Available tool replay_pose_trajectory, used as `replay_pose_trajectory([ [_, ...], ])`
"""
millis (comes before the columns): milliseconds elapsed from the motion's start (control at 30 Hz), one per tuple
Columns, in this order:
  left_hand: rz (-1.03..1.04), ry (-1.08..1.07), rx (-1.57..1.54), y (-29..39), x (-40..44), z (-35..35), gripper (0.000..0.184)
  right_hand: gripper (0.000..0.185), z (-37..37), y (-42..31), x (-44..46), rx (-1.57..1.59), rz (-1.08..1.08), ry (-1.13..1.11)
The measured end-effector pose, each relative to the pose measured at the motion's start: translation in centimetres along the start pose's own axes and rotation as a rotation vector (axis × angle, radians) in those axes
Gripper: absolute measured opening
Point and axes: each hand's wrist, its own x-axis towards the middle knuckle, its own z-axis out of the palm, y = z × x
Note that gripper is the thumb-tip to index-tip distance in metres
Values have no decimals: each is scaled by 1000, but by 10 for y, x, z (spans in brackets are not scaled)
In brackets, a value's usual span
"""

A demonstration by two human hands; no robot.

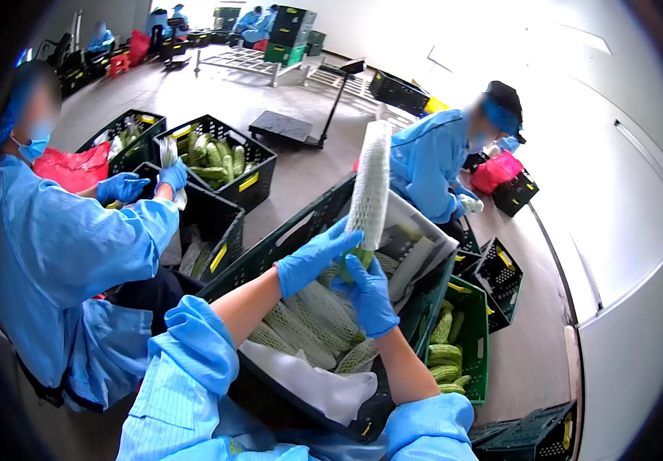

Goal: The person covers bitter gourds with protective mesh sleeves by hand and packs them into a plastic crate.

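Where fingers (pixel 363 280) clasp, netted gourd (pixel 370 184) between, mostly above

A long, green vegetable (pixel 353 260), mostly inside a white foam-mesh sleeve (pixel 371 177), stands nearly upright above a dark plastic crate (pixel 294 230).

Fingers (pixel 357 273) around netted gourd (pixel 371 184), crate (pixel 327 209) below; coworkers (pixel 62 238)

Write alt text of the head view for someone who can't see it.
A gloved left hand and right hand hold a white-netted vegetable nearly upright over a dark crate of netted vegetables. One co-worker in blue is at picture left, another at picture right, among more crates.
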Motion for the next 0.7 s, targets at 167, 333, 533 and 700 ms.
replay_pose_trajectory([
  [167, -61, 323, -265, -4, 13, -38, 79, 36, 2, 2, -2, -134, 69, 5],
  [333, 114, 241, -556, -8, 18, -48, 56, 49, 12, 16, -7, -323, 142, -35],
  [533, 73, 422, -706, 2, 8, -79, 49, 38, 25, 11, -7, -259, 302, -181],
  [700, 35, 425, -684, 3, 7, -67, 53, 32, 20, 17, -11, -438, 215, -155],
])
